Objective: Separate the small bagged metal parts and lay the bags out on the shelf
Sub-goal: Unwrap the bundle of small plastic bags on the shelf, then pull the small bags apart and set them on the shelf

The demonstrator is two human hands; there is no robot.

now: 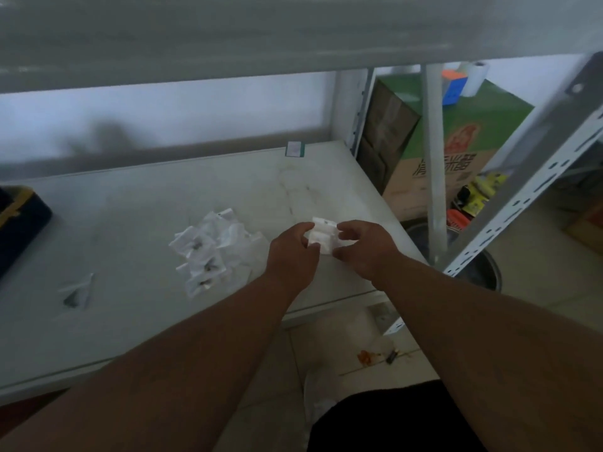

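Both hands hold a small bunch of white plastic bags (321,234) just above the right part of the white shelf (137,203). My left hand (292,252) pinches the bunch from the left; my right hand (365,246) pinches it from the right. A pile of several small clear bags with dark metal parts (208,249) lies on the shelf left of my hands. One single bag (76,293) lies apart, further left near the front edge.
A dark blue and yellow case (19,220) sits at the shelf's left edge. A small green-edged card (294,149) lies at the back. The upper shelf (293,31) hangs overhead. Right of the shelf stand a green carton (463,141) and slotted rack posts (522,190).
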